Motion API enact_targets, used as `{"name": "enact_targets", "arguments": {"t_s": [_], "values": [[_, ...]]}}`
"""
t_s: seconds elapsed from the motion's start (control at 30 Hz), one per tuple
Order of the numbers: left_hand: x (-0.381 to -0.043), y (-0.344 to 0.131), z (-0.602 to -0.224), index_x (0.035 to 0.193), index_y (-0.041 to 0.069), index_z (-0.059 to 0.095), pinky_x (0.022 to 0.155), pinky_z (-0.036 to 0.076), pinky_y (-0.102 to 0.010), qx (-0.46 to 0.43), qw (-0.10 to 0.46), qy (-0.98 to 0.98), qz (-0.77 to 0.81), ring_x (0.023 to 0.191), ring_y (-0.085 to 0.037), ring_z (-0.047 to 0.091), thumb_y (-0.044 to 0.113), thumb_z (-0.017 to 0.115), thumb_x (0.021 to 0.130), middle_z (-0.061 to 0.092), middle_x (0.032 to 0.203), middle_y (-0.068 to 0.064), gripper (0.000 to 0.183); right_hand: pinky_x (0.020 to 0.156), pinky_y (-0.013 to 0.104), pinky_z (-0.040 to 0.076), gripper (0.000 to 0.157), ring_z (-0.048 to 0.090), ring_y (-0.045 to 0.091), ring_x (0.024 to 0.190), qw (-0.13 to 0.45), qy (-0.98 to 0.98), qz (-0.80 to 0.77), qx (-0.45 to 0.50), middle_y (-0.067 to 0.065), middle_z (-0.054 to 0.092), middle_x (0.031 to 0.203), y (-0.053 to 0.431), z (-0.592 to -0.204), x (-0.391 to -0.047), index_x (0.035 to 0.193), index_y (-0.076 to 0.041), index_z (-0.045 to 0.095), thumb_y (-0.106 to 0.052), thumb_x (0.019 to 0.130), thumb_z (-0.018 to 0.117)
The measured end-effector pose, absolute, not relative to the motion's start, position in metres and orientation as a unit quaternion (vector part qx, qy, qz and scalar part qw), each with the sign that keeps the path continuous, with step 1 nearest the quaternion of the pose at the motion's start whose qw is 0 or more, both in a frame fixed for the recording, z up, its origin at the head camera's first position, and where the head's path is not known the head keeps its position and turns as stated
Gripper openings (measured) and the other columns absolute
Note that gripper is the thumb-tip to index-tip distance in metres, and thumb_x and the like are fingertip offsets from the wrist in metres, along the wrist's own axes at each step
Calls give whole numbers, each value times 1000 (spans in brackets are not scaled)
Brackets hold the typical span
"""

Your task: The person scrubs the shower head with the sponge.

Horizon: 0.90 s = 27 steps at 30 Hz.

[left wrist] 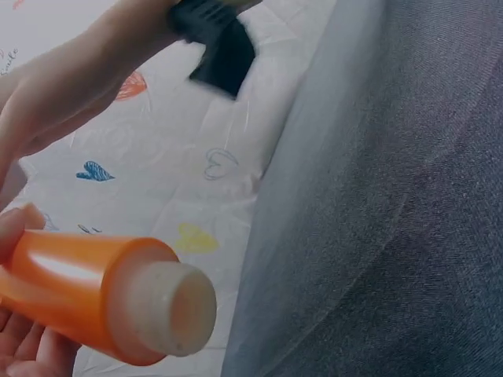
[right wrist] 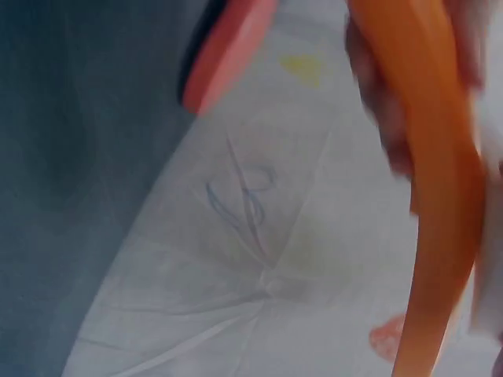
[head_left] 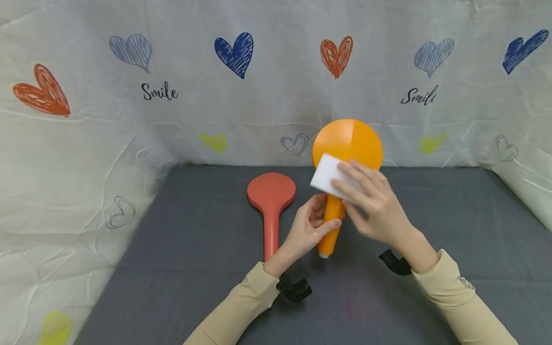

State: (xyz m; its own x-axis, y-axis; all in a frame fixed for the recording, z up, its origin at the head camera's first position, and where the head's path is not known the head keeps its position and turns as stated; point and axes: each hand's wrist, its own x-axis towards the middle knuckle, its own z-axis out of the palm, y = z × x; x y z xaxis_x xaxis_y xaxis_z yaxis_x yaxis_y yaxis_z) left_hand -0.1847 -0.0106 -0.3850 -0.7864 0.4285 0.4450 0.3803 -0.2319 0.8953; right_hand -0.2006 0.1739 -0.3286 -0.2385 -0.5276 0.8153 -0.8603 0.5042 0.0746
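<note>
Above the grey fabric-topped table point(head_left: 207, 230), the left hand point(head_left: 307, 224) grips an orange round-headed paddle point(head_left: 349, 136), the right hand point(head_left: 378, 203) a white foam-like block point(head_left: 325, 175): wiping, seemingly; next likely wants strokes toward twelve o'clock.

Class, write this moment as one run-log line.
left hand: grips orange paddle by handle | right hand: holds white block in front of it | red paddle: on table

Passage over table point(head_left: 207, 230) left of red paddle point(head_left: 271, 191), also right of right hand point(head_left: 379, 206). Red paddle obstructs left hand's point(head_left: 312, 227) outer side; orange paddle point(head_left: 364, 141), white block point(head_left: 325, 175) between hands; curtain point(head_left: 267, 105) bounds back.
</note>
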Motion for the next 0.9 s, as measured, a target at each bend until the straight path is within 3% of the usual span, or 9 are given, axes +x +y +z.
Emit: {"name": "enact_targets", "arguments": {"t_s": [0.13, 0.27, 0.47, 0.7, 0.8, 0.9], "values": [[-187, -12, -384, 132, -5, 39, 86, 50, -37, 332, 22, 602, 726, 102, -40, 56, -5, 58, 88, 50, 121, -24, 48, 96, 48, 33, 34, 44, 38, 121, 413, -746, 208, 478, 19, 50, 131, 173, -330, -202, 119, -4, 63, -17, 89, 53], [-187, -13, -382, 133, -4, 39, 87, 49, -40, 332, 46, 574, 747, 103, -45, 55, 2, 60, 89, 50, 120, -25, 50, 98, 48, 33, 31, 45, 38, 119, 458, -741, 308, 383, 20, 53, 127, 186, -319, -218, 112, -1, 65, -17, 87, 56], [-188, -17, -380, 131, -5, 40, 89, 48, -40, 326, 54, 573, 750, 102, -47, 55, 16, 65, 88, 51, 118, -25, 55, 92, 45, 43, 32, 45, 33, 121, 468, -747, 402, 247, 24, 49, 128, 190, -309, -221, 113, 7, 61, 4, 81, 58], [-191, -21, -373, 133, -7, 38, 90, 48, -41, 316, 60, 535, 782, 100, -49, 54, 25, 68, 86, 50, 121, -26, 64, 101, 44, 35, 27, 41, 44, 118, 478, -697, 372, 385, 28, 46, 126, 166, -337, -210, 108, 4, 63, -13, 88, 56], [-192, -23, -371, 134, -8, 37, 90, 47, -41, 314, 84, 503, 801, 97, -37, 61, 26, 67, 86, 53, 118, -19, 66, 100, 40, 36, 25, 40, 45, 116, 461, -687, 365, 428, 28, 44, 125, 160, -347, -209, 107, 2, 62, -15, 91, 55], [-191, -23, -371, 134, -10, 35, 90, 48, -39, 319, 121, 471, 813, 94, -25, 64, 27, 67, 87, 56, 115, -13, 67, 94, 36, 38, 23, 41, 44, 113, 478, -681, 374, 410, 28, 44, 124, 160, -346, -212, 106, 1, 61, -16, 91, 56]]}}
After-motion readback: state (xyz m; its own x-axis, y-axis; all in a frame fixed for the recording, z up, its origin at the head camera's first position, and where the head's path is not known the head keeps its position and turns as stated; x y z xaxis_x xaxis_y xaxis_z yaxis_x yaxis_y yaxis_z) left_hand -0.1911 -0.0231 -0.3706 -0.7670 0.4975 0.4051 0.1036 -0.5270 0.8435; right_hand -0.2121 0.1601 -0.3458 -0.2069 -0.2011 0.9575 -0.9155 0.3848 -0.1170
